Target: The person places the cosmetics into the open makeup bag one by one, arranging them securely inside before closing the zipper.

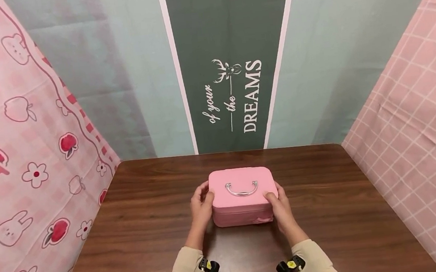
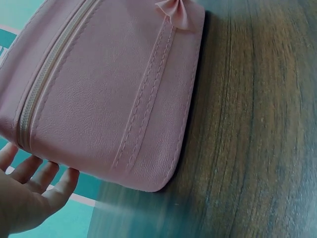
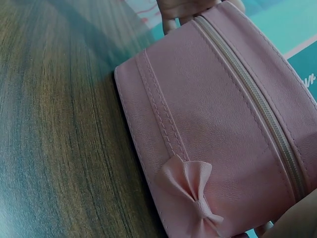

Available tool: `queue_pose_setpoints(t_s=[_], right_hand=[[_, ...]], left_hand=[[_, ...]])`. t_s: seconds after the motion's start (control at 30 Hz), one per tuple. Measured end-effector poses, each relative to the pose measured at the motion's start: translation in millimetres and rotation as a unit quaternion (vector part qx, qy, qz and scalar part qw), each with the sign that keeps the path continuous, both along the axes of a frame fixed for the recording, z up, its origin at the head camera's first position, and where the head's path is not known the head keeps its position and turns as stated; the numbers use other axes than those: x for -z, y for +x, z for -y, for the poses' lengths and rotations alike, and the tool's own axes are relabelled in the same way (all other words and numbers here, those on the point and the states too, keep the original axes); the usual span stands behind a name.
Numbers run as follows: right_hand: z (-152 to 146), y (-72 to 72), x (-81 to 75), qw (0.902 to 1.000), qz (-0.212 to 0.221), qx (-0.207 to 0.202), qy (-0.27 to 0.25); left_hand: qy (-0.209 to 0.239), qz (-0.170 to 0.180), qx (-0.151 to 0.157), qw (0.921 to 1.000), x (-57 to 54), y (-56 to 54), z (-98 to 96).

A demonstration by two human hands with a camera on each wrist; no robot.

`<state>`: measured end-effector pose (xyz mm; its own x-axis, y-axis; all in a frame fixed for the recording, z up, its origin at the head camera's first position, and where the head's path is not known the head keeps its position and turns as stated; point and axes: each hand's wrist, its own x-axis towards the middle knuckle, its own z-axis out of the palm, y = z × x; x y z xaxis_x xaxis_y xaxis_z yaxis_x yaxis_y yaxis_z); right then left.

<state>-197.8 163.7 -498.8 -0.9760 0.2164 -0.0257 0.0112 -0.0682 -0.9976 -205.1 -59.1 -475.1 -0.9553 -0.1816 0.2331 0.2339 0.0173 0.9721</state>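
A pink vanity case (image 1: 245, 214) with a silver handle (image 1: 242, 191) on its lid sits between both hands on the wooden table. My left hand (image 1: 202, 207) holds its left side, thumb near the lid's edge; in the left wrist view that hand's fingers (image 2: 62, 191) touch the side beside the zipper (image 2: 42, 82). With the thumb on the lid's front right corner, my right hand (image 1: 282, 207) grips the right side. Seen from the right wrist, a pink bow (image 3: 190, 193) decorates the front, and the zipper looks closed along the visible stretch. The case's back is hidden.
The brown wooden table (image 1: 149, 206) stretches around the case. Behind it hangs a green and grey cloth (image 1: 222, 32) with lettering. Pink patterned cloths stand at the left (image 1: 24, 176) and right (image 1: 422, 121). Black wrist cameras (image 1: 213, 267) are strapped over beige sleeves (image 1: 186, 269).
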Motion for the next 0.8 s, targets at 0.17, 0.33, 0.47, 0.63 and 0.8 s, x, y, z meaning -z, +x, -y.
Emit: queue_pose_setpoints(t_s=[0.17, 0.33, 0.47, 0.63, 0.8], right_hand=[[0.6, -3.1, 1.7, 1.0, 0.001, -0.007, -0.006], [1.7, -3.0, 2.5, 0.9999, 0.0, 0.0, -0.012], [2.9, -1.5, 3.3, 0.9998, -0.01, 0.005, -0.014], [2.5, -1.0, 5.7, 0.9992, -0.038, 0.007, -0.006], [-1.2, 0.8, 2.5, 0.9999, -0.012, -0.01, 0.0]], left_hand=[[-0.011, 0.005, 0.0, 0.9999, 0.8, -0.3, 2.8], [-0.019, 0.014, 0.001, 0.9997, 0.2, 1.0, 4.0], [-0.016, 0.02, 0.006, 0.9997, 0.4, 0.9, 4.6], [-0.013, 0.023, 0.011, 0.9996, 0.1, 0.8, 7.1], [-0.02, 0.028, 0.02, 0.9992, -0.3, 0.8, 9.0]])
